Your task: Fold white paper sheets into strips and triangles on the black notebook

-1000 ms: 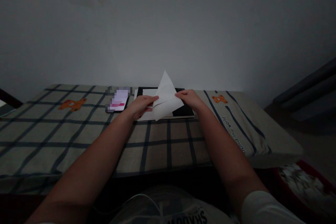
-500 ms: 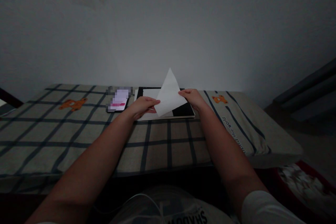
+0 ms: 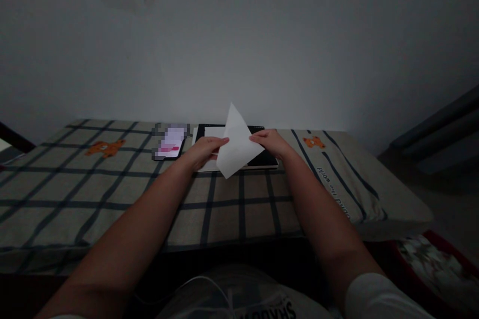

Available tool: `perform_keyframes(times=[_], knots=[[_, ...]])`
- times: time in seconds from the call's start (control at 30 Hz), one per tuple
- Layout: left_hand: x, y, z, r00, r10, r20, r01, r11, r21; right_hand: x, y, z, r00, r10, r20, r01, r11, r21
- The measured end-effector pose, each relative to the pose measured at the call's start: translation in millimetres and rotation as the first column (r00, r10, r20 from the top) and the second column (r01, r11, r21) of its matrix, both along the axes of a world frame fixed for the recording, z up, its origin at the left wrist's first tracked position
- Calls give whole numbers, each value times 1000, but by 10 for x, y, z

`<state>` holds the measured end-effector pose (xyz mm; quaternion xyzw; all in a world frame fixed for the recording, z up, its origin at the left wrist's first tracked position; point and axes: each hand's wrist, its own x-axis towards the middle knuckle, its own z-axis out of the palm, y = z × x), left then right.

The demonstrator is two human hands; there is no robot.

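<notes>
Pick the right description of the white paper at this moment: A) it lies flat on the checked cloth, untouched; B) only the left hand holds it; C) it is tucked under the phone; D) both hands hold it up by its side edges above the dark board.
D: the left hand and the right hand pinch opposite edges of the white paper, raised over the dark board.

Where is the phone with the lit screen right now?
In the head view the phone lies flat on the checked cloth, left of centre, just left of the dark board and beyond the left hand, apart from it.
</notes>
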<state>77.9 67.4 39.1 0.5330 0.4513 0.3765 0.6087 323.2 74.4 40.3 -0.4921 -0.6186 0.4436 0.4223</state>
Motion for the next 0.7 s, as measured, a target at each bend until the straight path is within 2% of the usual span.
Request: perform_keyframes(times=[0.1, 0.27, 0.57, 0.7], knots=[[0, 3, -13, 999, 52, 1, -52, 998, 44, -46, -21, 2, 998, 52, 20, -52, 998, -22], [-5, 9, -36, 988, 148, -42, -146, 988, 60, -46, -20, -2, 998, 65, 9, -65, 996, -61], [0, 13, -17, 996, 85, 28, -86, 995, 43, -72, -64, 14, 991, 121, 57, -116, 990, -79], [-1, 13, -48, 990, 140, 21, -142, 985, 96, -89, -65, 5, 984, 167, 69, -161, 984, -77]])
